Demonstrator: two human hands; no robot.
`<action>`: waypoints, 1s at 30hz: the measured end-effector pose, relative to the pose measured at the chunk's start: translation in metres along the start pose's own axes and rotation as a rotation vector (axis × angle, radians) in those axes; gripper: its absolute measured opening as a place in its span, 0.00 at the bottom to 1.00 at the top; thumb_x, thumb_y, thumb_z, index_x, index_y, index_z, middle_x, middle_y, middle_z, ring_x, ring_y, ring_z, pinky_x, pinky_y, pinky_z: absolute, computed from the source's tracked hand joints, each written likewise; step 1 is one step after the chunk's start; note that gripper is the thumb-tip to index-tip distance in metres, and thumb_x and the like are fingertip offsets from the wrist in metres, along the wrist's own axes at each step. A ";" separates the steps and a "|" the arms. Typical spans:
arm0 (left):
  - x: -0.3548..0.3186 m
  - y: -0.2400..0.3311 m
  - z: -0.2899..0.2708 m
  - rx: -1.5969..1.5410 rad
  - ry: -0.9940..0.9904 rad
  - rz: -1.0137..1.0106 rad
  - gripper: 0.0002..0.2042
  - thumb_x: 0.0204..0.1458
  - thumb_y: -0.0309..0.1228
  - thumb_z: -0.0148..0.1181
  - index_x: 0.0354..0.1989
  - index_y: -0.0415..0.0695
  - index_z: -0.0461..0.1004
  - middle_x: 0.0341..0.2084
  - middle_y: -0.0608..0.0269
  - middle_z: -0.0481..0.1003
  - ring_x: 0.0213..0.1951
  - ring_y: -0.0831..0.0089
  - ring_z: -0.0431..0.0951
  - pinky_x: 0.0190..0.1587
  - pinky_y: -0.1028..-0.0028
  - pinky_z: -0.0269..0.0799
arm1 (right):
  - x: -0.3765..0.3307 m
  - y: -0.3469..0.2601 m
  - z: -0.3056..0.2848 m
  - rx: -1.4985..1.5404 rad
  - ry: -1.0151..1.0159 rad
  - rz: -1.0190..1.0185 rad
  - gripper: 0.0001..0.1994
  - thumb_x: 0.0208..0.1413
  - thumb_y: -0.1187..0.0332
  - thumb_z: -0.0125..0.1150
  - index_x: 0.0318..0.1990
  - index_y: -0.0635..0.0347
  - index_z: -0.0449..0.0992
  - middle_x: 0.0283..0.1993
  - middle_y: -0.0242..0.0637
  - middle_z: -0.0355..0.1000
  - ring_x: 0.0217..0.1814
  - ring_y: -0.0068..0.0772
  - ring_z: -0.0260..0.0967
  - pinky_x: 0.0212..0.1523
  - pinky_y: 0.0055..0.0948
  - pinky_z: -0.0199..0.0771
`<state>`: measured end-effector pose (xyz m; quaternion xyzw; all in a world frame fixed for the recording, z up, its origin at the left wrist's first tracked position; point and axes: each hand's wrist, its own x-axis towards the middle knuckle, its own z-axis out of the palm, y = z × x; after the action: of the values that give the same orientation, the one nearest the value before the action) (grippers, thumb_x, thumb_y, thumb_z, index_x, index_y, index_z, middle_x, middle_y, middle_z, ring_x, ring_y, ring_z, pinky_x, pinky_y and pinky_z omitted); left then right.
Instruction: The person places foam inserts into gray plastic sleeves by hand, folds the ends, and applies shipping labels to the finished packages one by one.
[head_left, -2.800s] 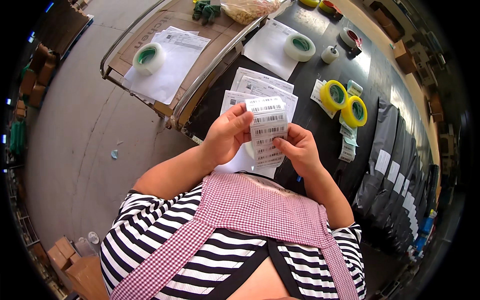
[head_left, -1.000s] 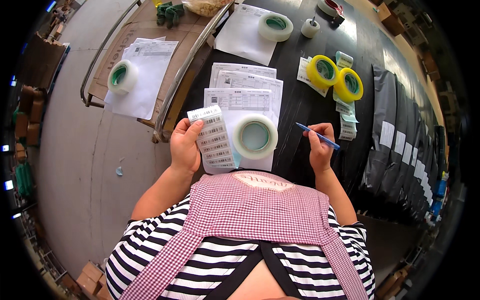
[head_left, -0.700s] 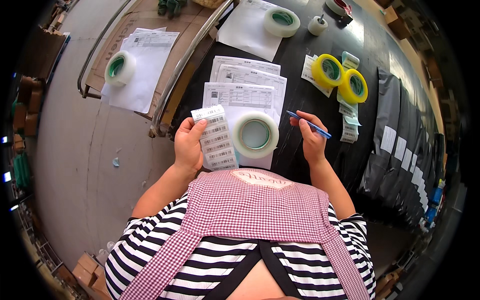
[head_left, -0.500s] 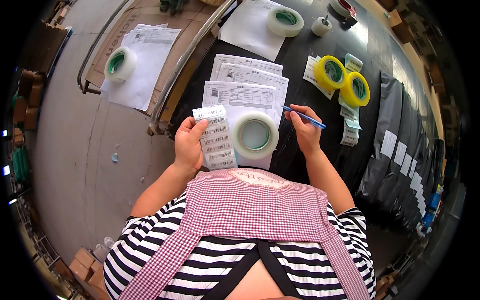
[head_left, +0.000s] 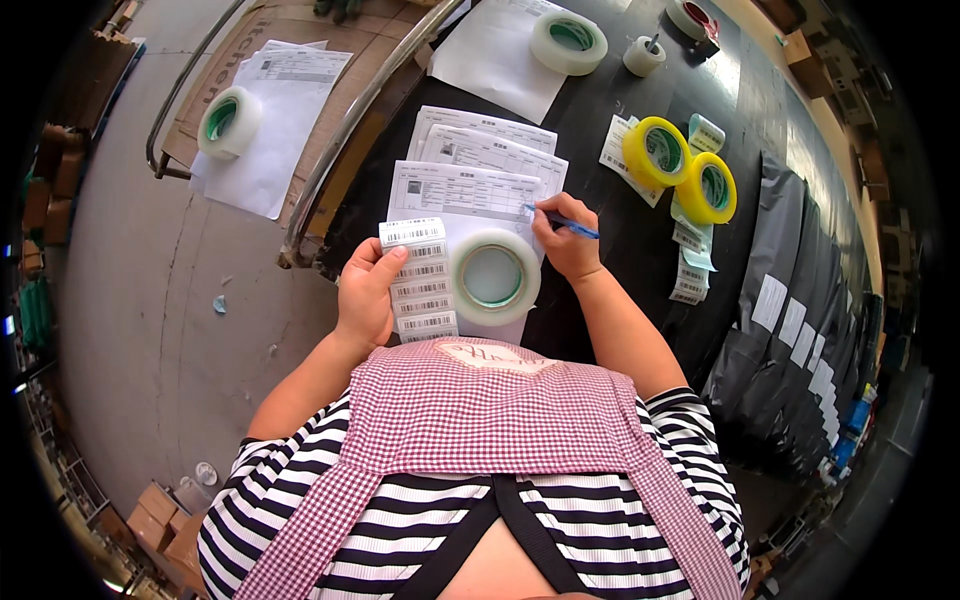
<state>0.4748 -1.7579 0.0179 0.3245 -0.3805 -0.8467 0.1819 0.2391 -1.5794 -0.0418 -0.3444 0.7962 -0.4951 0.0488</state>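
Note:
My left hand pinches a strip of white barcode labels between thumb and fingers, left of a roll of clear tape. That roll lies flat on the lower part of a printed form, the nearest of several overlapping sheets. In my right hand is a blue pen. Its tip is at the right side of the form's printed table; whether it touches the paper I cannot tell.
On the black table, two yellow tape rolls rest on label strips. Dark grey packages with white labels stand in a row at right. A cart's metal rail runs along the left, beside cardboard bearing papers and a tape roll.
My right hand has moved left with the pen, bringing its tip onto the area of the form. My left hand still holds the label strip.

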 end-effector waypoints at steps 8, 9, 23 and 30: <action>-0.003 0.003 0.008 0.021 -0.015 -0.011 0.04 0.64 0.26 0.57 0.42 0.39 0.72 0.39 0.59 0.80 0.40 0.75 0.80 0.48 0.71 0.78 | -0.003 0.007 -0.001 0.041 0.146 -0.054 0.03 0.49 0.77 0.64 0.32 0.63 0.77 0.27 0.43 0.74 0.27 0.38 0.73 0.33 0.29 0.74; -0.002 0.003 0.007 0.032 -0.016 -0.003 0.05 0.64 0.26 0.57 0.42 0.39 0.72 0.39 0.59 0.80 0.40 0.75 0.80 0.48 0.72 0.78 | -0.005 0.008 -0.002 0.090 0.194 0.031 0.03 0.50 0.77 0.63 0.33 0.63 0.77 0.26 0.42 0.73 0.27 0.36 0.72 0.32 0.28 0.74; -0.005 0.017 0.006 0.027 -0.132 0.030 0.05 0.64 0.27 0.57 0.43 0.39 0.72 0.40 0.61 0.79 0.41 0.75 0.78 0.50 0.73 0.74 | -0.084 -0.029 -0.052 -0.241 0.101 -0.222 0.13 0.50 0.81 0.65 0.43 0.61 0.77 0.40 0.44 0.75 0.41 0.47 0.74 0.43 0.37 0.76; -0.008 0.024 0.032 1.306 -0.798 -0.082 0.14 0.65 0.31 0.51 0.56 0.38 0.65 0.51 0.46 0.76 0.48 0.50 0.79 0.54 0.60 0.73 | -0.090 -0.036 -0.044 -0.315 0.128 -0.300 0.14 0.52 0.80 0.65 0.47 0.60 0.78 0.43 0.44 0.77 0.44 0.48 0.75 0.44 0.38 0.78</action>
<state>0.4594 -1.7520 0.0553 0.0496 -0.8281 -0.5091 -0.2293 0.3066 -1.5022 -0.0133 -0.4303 0.8049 -0.3872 -0.1305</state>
